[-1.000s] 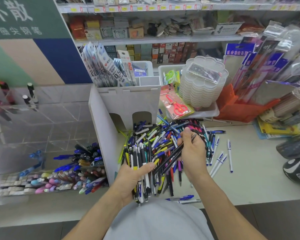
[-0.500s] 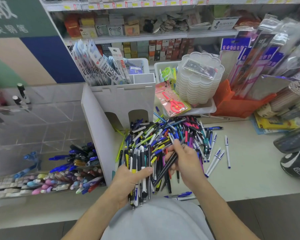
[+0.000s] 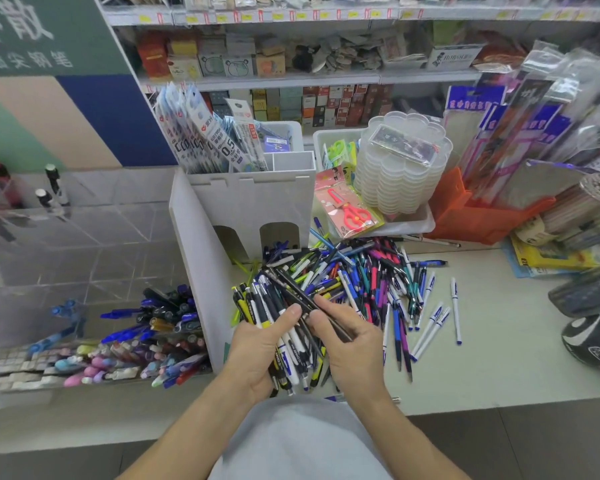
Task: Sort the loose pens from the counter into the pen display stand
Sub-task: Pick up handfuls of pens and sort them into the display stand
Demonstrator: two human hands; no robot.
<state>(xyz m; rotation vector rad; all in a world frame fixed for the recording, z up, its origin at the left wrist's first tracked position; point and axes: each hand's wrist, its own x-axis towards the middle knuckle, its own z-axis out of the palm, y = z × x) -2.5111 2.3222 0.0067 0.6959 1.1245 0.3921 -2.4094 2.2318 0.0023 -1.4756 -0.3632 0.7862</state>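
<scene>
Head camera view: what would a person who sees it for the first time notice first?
First, the big heap of loose pens in many colours on the counter. In front of it, the left hand grips a bundle of pens, and the right hand holds a few dark pens. The red scissors stand out behind.

Beneath the left hand [image 3: 257, 351], lower barrels of the gripped pen bundle [image 3: 284, 327] hidden by the palm. Right of the pen pile [image 3: 361, 282], a dark object [image 3: 593, 337] cut off by the frame edge. Left of the pile, clear pen display stand [image 3: 84, 271] blurred, compartments hard to separate. Shelf boxes [image 3: 222, 64] behind the pile: print unreadable.
</scene>
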